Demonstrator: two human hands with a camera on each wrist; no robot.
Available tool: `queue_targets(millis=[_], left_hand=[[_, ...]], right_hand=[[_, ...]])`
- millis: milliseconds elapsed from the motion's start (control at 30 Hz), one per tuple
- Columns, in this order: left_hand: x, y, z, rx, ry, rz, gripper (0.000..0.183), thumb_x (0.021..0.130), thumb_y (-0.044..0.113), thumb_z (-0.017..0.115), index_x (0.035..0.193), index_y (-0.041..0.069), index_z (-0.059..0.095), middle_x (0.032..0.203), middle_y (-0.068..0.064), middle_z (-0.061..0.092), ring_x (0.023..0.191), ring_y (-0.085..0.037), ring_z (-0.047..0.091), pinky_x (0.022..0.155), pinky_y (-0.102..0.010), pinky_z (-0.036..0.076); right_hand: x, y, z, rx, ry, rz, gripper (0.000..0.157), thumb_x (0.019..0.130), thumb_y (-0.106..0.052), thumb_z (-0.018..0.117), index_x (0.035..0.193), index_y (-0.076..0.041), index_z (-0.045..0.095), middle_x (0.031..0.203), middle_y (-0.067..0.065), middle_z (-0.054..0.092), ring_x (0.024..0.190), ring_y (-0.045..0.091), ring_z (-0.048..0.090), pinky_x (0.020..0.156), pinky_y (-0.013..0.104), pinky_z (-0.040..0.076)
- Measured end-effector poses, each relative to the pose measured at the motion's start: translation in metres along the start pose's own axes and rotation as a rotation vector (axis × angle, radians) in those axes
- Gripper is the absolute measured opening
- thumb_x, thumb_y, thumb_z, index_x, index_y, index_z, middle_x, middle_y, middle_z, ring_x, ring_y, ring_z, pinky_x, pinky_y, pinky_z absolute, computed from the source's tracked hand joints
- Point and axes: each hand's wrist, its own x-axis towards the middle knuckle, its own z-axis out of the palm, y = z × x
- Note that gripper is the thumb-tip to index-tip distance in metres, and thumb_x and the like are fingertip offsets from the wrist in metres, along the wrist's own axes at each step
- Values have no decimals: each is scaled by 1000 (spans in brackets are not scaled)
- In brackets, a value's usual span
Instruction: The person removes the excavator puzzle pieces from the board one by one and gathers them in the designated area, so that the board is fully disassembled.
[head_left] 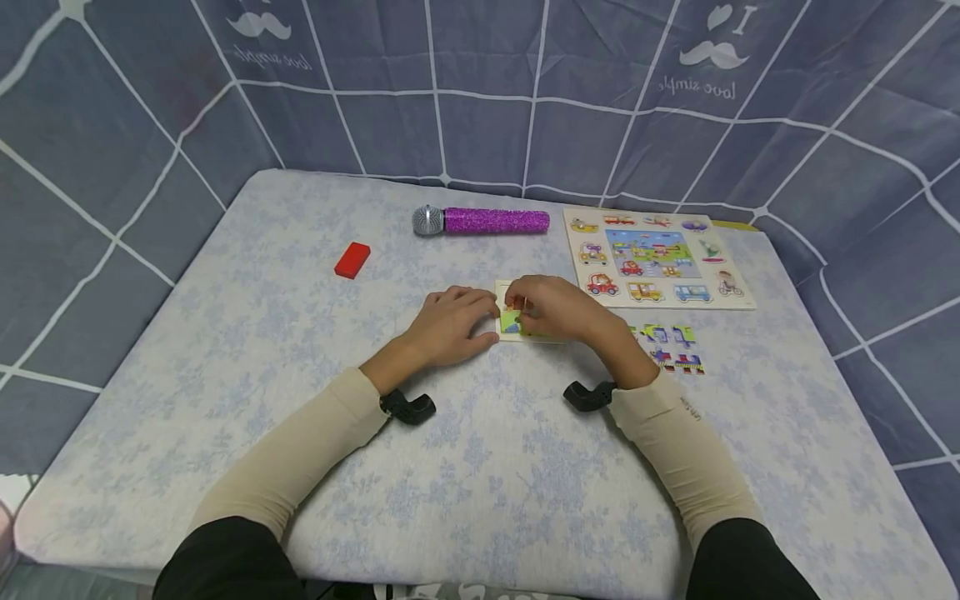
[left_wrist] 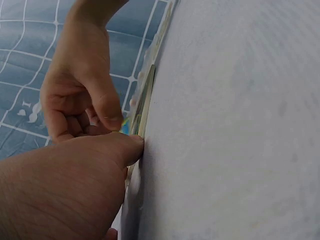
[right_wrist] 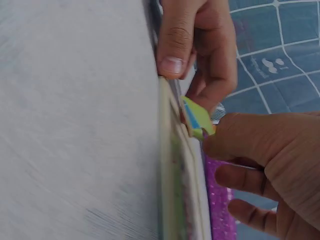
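My right hand (head_left: 558, 308) pinches a green and blue jigsaw piece (right_wrist: 197, 117) between thumb and fingers, tilted above a small puzzle board (right_wrist: 167, 165). Part of that board's pale rim (head_left: 506, 285) shows in the head view; my right hand hides much of the rest. At the board's left side rests my left hand (head_left: 453, 327), its thumb touching the lower corner and its fingers by the edge. Green puzzle picture (head_left: 511, 322) shows between the hands. Near my right wrist, several loose jigsaw pieces (head_left: 682, 350) lie on the cloth.
A larger picture puzzle board (head_left: 738, 250) with vehicles lies at the back right. The purple glitter microphone (head_left: 495, 221) is behind my hands, and a red block (head_left: 352, 260) sits to the left. Patterned cloth covers the table (head_left: 465, 483); a grey-blue grid curtain (head_left: 480, 133) surrounds its far sides.
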Motion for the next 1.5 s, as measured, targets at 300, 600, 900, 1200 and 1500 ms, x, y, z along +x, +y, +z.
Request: queue_targets(millis=[300, 600, 900, 1200, 1500], left_hand=[[3, 0, 3, 21, -14, -12, 39, 101, 47, 59, 132, 23, 61, 152, 1, 47, 137, -28, 40, 103, -59, 33], [4, -1, 3, 34, -24, -20, 41, 101, 47, 58, 133, 23, 60, 153, 0, 47, 138, -29, 40, 103, -59, 33], [2, 0, 3, 33, -7, -16, 40, 100, 46, 60, 132, 23, 60, 151, 0, 48, 137, -30, 41, 102, -59, 33], [1, 0, 4, 15, -5, -9, 40, 101, 45, 60, 133, 23, 60, 152, -1, 47, 137, -30, 40, 102, -60, 32], [2, -1, 3, 25, -14, -16, 40, 101, 46, 58, 134, 23, 59, 153, 0, 46, 139, -30, 39, 103, -60, 32]], right_hand=[[-45, 14, -30, 57, 207, -84, 15, 87, 5, 70, 95, -7, 68, 95, 0, 64, 86, 21, 59, 76, 41, 49], [-135, 25, -40, 2, 248, 51, 22, 88, 8, 70, 93, -14, 68, 95, -6, 65, 84, 12, 57, 70, 38, 51], [-186, 25, -16, 43, 146, 142, 32, 82, 10, 76, 88, -21, 71, 88, -14, 63, 78, 6, 56, 68, 32, 51], [-190, 29, -2, 59, 97, 170, 28, 83, 5, 78, 88, -22, 75, 90, -15, 64, 80, 3, 59, 70, 29, 52], [-189, 31, 0, -3, 108, 190, 25, 82, 4, 79, 86, -21, 75, 87, -15, 61, 77, 4, 56, 69, 31, 50]])
